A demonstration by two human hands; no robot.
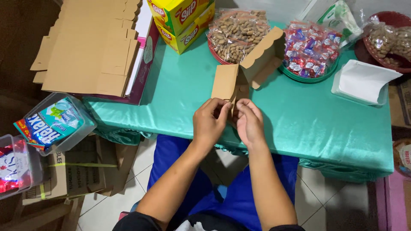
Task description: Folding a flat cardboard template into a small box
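I pinch the near edge of a small brown cardboard box (239, 75) with both my left hand (209, 122) and my right hand (250, 124), fingers pressed together on its flap. The half-folded box stands at the near middle of the bench (299, 124) under a green satin cloth, its scalloped lid open. Bagged peanuts (235, 32) lie just beyond it, flat cardboard blanks (90, 47) far left.

Both forearms are bare and reach forward, converging over the edge of the green table (299, 124). Left hand (209, 122) and right hand (249, 122) sit side by side, knuckles up, fingers curled in a pinching grip, thumbs facing.
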